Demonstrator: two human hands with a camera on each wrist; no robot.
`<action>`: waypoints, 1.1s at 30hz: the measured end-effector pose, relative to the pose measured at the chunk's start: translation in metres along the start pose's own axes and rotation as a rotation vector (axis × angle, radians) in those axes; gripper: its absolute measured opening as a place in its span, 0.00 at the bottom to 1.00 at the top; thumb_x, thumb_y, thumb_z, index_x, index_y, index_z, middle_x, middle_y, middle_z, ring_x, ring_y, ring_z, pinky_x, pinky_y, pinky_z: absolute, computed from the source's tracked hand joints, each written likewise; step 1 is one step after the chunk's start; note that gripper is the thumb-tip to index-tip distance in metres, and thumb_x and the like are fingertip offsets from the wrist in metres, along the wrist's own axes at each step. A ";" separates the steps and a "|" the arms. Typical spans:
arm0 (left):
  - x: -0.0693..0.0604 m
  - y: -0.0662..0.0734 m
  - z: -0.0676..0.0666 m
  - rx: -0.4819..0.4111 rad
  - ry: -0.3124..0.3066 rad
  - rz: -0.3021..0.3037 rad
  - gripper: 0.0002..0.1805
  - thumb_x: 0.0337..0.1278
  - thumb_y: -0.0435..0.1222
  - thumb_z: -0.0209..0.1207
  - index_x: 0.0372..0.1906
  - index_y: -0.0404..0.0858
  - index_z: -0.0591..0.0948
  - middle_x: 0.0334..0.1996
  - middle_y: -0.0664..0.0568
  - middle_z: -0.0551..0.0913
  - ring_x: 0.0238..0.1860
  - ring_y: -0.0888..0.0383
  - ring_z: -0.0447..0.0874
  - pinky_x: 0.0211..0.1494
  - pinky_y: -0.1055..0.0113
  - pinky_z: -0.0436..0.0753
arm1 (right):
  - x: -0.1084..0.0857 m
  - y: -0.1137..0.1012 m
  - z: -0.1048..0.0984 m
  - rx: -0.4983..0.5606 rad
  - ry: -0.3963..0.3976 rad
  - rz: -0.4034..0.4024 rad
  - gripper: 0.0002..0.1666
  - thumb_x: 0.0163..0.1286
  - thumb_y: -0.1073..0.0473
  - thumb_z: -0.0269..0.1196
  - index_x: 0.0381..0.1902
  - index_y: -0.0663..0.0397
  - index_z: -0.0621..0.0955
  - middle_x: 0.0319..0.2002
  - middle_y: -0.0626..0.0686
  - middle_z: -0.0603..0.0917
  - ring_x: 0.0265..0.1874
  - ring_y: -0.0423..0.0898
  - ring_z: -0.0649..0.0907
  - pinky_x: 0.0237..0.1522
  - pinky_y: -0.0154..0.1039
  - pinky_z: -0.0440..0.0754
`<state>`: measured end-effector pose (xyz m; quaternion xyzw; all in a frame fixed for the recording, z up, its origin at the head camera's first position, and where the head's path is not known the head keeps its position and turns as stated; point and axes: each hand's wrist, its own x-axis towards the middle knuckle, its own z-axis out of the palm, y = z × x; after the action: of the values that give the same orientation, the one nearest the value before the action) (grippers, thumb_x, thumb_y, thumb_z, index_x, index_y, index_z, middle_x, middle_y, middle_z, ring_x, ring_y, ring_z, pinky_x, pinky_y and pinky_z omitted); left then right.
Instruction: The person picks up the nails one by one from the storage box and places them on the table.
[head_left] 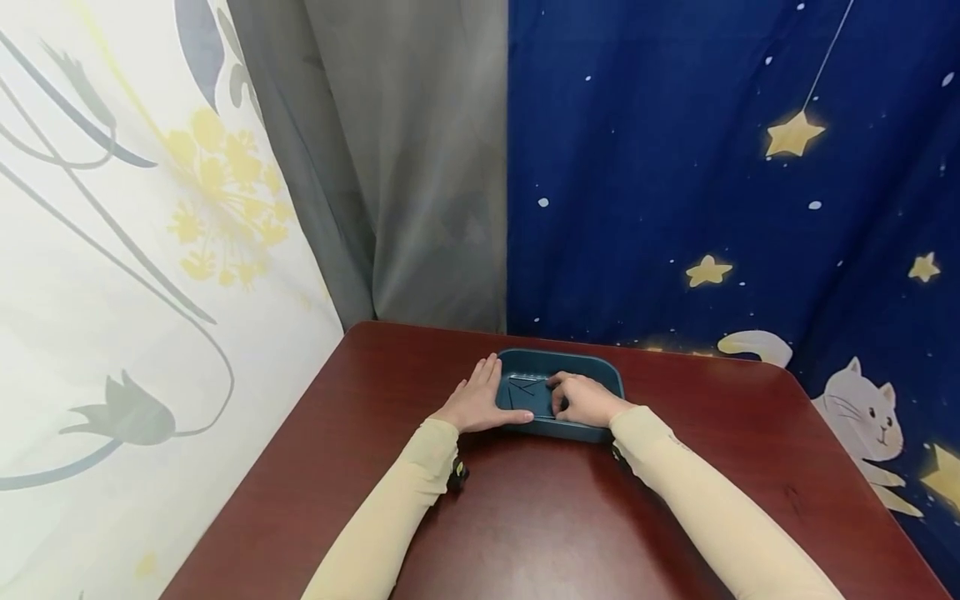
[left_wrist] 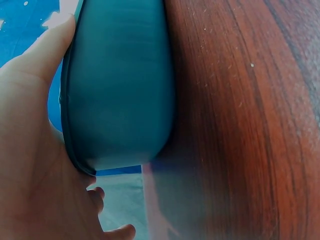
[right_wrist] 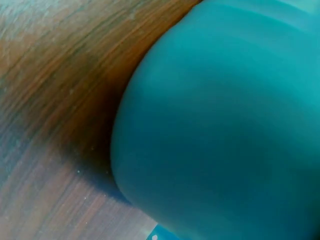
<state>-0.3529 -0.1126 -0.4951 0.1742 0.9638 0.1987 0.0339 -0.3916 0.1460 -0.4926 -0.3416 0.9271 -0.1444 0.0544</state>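
Curtains (head_left: 660,183) stand behind a dark red counter (head_left: 517,525). Fingers of the left hand (head_left: 477,403) lie straight, unclenched, along the tray (head_left: 561,429)'s left end, thumb on its near rim; those of the right hand (head_left: 589,402) curl inside it, grasping or not I cannot tell, beside thin dark strips (head_left: 522,388). Tray sits near the counter's far edge

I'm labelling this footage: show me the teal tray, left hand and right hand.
Teal tray (head_left: 553,363): head view, far inner wall.
Left hand (head_left: 478,404): head view, back of hand.
Right hand (head_left: 587,400): head view, back of hand.
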 end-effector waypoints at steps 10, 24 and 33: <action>0.001 0.001 -0.002 0.004 0.009 0.009 0.72 0.41 0.82 0.51 0.82 0.38 0.45 0.82 0.48 0.39 0.80 0.50 0.36 0.75 0.41 0.53 | -0.006 -0.008 -0.012 -0.016 0.074 -0.013 0.10 0.60 0.58 0.72 0.24 0.36 0.84 0.68 0.59 0.72 0.64 0.56 0.75 0.59 0.54 0.76; 0.001 0.001 -0.001 0.013 0.012 0.015 0.72 0.41 0.82 0.51 0.81 0.37 0.46 0.82 0.48 0.40 0.80 0.49 0.37 0.75 0.41 0.54 | -0.023 -0.015 -0.013 -0.034 0.189 0.012 0.11 0.57 0.58 0.73 0.23 0.34 0.84 0.74 0.59 0.65 0.77 0.62 0.52 0.67 0.72 0.54; 0.001 0.000 -0.002 -0.004 -0.003 0.008 0.72 0.40 0.82 0.51 0.81 0.38 0.46 0.82 0.49 0.39 0.80 0.48 0.36 0.75 0.40 0.52 | -0.036 -0.022 -0.016 -0.070 0.237 0.059 0.13 0.57 0.57 0.71 0.20 0.32 0.80 0.75 0.57 0.65 0.78 0.59 0.50 0.68 0.72 0.51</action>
<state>-0.3537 -0.1127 -0.4932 0.1782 0.9627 0.2005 0.0350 -0.3541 0.1571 -0.4706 -0.2964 0.9411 -0.1499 -0.0632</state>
